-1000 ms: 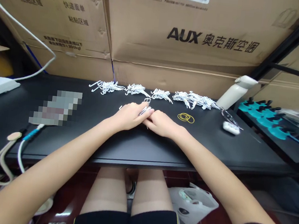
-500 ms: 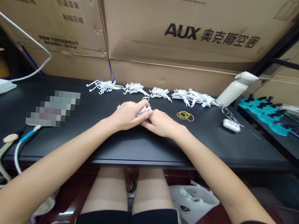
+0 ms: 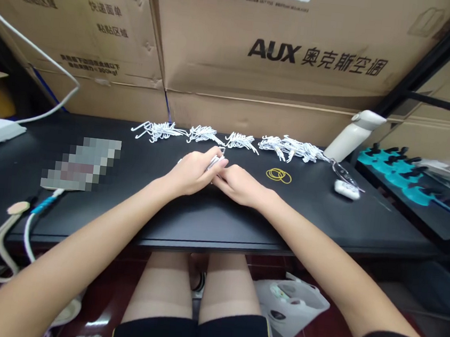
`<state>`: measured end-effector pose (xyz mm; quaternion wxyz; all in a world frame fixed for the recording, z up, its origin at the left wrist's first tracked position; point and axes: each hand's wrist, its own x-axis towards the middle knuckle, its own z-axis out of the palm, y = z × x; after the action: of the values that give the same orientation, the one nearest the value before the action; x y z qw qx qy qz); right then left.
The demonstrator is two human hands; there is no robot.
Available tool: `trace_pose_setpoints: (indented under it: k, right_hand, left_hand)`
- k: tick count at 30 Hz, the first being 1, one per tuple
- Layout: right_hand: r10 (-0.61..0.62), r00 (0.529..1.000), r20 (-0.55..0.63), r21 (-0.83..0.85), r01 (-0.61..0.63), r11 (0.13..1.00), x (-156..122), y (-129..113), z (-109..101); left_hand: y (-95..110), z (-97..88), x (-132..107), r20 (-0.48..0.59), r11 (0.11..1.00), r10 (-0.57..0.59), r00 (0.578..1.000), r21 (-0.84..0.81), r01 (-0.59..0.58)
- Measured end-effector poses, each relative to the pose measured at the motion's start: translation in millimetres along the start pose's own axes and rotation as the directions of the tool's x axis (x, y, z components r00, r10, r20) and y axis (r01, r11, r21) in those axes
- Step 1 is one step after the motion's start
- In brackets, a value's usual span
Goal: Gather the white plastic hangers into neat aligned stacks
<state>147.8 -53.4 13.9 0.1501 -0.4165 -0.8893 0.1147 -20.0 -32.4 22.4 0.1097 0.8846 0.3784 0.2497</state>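
My left hand [image 3: 193, 172] and my right hand [image 3: 237, 185] meet at the middle of the black table [image 3: 211, 218]. Both are closed on a small bunch of white hooks [image 3: 215, 161], whose ends stick out above my fingers. Several tied bundles of white hooks [image 3: 202, 134] lie in a row just beyond my hands, along the back of the table. A few yellow rubber bands [image 3: 278, 175] lie on the table to the right of my right hand.
Large cardboard boxes [image 3: 261, 49] stand against the table's back edge. A white bottle [image 3: 353, 135] leans at the back right, with a small white item [image 3: 345, 189] near it. Teal and black parts [image 3: 401, 173] fill a tray at the right. A white cable [image 3: 12, 237] hangs at the left.
My hands stay together on the hooks with only small finger shifts. The view has tilted slightly.
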Motion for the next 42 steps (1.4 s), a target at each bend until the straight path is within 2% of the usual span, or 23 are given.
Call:
trace_pose_setpoints:
  k: [10, 20, 22, 24, 28, 30, 31, 33, 36, 42]
  right_hand:
    - [-0.035, 0.995, -0.091, 0.098, 0.044, 0.994, 1.6, 6.9, 6.3]
    - [-0.009, 0.993, -0.114, 0.067, 0.017, 0.998, 1.5, 2.1, 5.4]
    - [-0.007, 0.992, -0.128, 0.063, 0.015, 0.998, 1.5, 1.2, 4.6]
    - [0.002, 0.988, -0.154, 0.043, 0.005, 0.999, 2.0, 0.9, 4.5]
    - [0.003, 0.977, -0.214, 0.011, 0.0, 1.0, 3.4, 1.6, 6.1]
    - [-0.002, 0.974, -0.228, 0.018, 0.006, 1.0, 3.6, 1.8, 6.7]
    - [-0.003, 0.973, -0.231, 0.022, 0.008, 1.0, 3.6, 1.7, 6.9]
    - [-0.004, 0.974, -0.225, 0.024, 0.01, 1.0, 3.3, 1.3, 7.2]
    - [-0.001, 0.979, -0.205, 0.018, 0.005, 1.0, 3.3, 1.0, 8.0]
    - [0.002, 0.979, -0.204, 0.026, 0.003, 1.0, 3.9, 1.7, 8.7]
  left_hand:
    - [-0.1, 1.7, -1.3, -0.053, 0.997, -0.005, 0.999, -0.081, 0.001]
    - [-2.0, 3.0, -1.7, -0.067, 0.989, 0.005, 0.998, -0.149, -0.015]
    - [-2.7, 4.6, -0.7, -0.116, 0.981, 0.002, 0.993, -0.194, -0.024]
    - [-4.3, 6.5, 1.6, -0.225, 0.964, -0.037, 0.974, -0.265, -0.025]
    - [-13.1, 6.7, 8.2, -0.443, 0.928, -0.178, 0.879, -0.372, 0.001]
    - [-19.9, 5.0, 10.5, -0.512, 0.952, -0.207, 0.834, -0.303, 0.049]
    - [-23.4, 4.3, 11.1, -0.516, 0.97, -0.192, 0.834, -0.23, 0.081]
    - [-30.0, 4.0, 11.6, -0.486, 0.992, -0.127, 0.865, -0.062, 0.11]
    - [-38.2, 7.0, 11.7, -0.372, 0.994, -0.018, 0.928, 0.094, 0.057]
    - [-53.4, 14.7, 12.5, -0.348, 0.981, -0.053, 0.936, 0.155, 0.113]
